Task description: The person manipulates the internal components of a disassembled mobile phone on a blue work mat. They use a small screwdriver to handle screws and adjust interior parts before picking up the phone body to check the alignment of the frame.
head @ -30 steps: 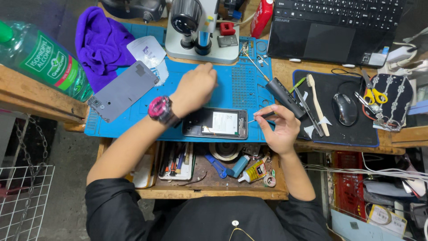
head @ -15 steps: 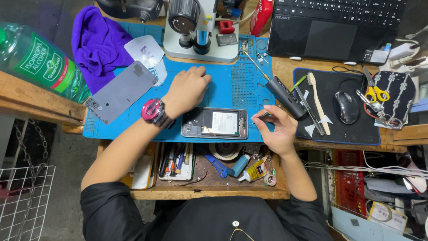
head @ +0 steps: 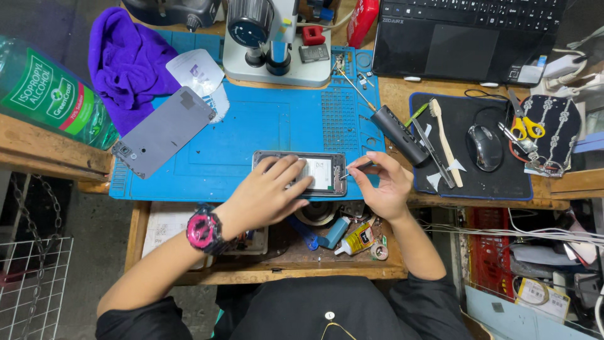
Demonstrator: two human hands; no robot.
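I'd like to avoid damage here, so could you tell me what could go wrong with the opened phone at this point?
1. The right hand holds a thin tool at the phone's exposed end; a slip might scratch parts inside.
2. The left hand presses on the open phone, which lies at the mat's near edge; a hard push could slide it toward the drawer below.
3. The back cover overhangs the mat's left edge and could be knocked off.

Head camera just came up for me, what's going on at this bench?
A person is working on an opened black smartphone lying on a blue silicone repair mat. The left hand lies flat on the phone, while the right hand holds thin metal tweezers at the phone's right end. The detached grey back cover lies on the mat's left side, beside a purple cloth.
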